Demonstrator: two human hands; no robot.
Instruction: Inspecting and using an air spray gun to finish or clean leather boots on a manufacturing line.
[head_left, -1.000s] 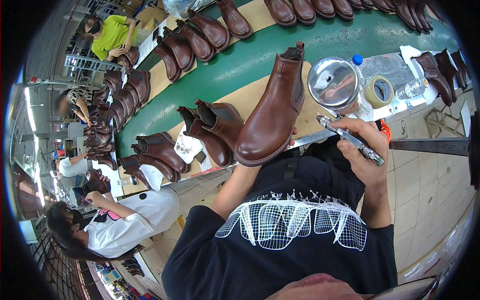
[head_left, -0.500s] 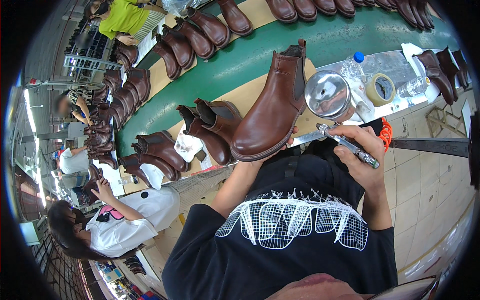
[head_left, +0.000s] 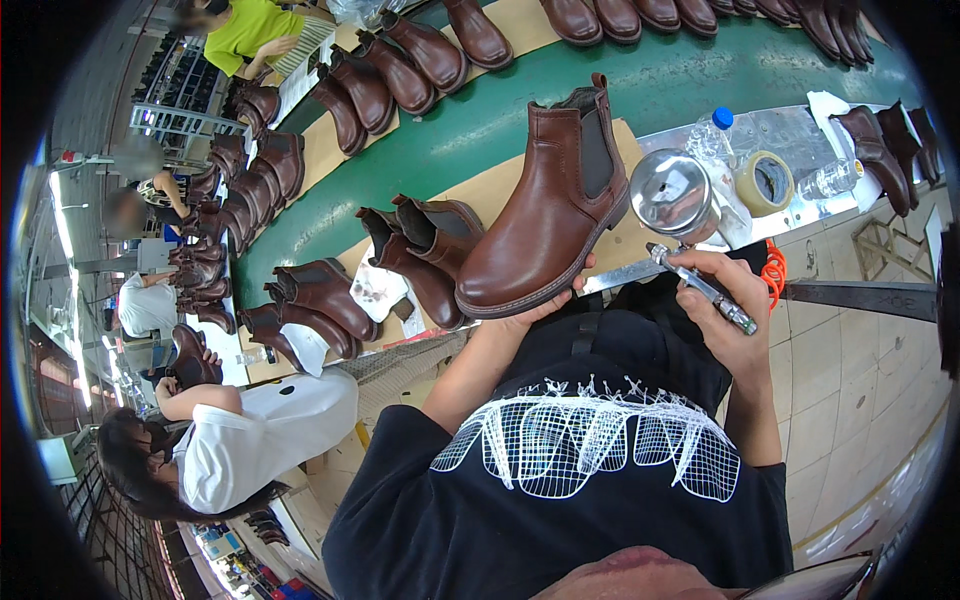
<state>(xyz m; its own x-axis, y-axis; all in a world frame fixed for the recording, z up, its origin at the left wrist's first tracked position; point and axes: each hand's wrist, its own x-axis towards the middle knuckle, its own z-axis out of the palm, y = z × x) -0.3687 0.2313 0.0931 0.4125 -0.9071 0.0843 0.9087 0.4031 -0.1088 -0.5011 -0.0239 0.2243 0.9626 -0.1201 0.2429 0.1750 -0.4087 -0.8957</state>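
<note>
My left hand (head_left: 545, 308) is closed under a brown leather ankle boot (head_left: 540, 215), gripping it from beneath the sole; most of its fingers are hidden. The boot stands nearly upright, toe toward the lower left, with a dark elastic side panel facing right. To the right of it, my right hand (head_left: 728, 300) is wrapped around a spray gun (head_left: 705, 288). The gun's round shiny metal cup (head_left: 672, 195) sits above its front end, close to the boot's heel but apart from it.
Beyond the boot runs a green belt (head_left: 430, 150) lined with many brown boots. A plastic bottle with a blue cap (head_left: 715, 130), a tape roll (head_left: 764, 183) and a lying bottle (head_left: 832, 180) are at right. An orange coiled hose (head_left: 774, 272) hangs nearby. A co-worker (head_left: 230, 440) handles a boot at left.
The boot in my left hand has turned slightly and tilted, showing more of its side panel. The spray gun has shifted a little right. The co-worker at left has brought both hands to a boot.
</note>
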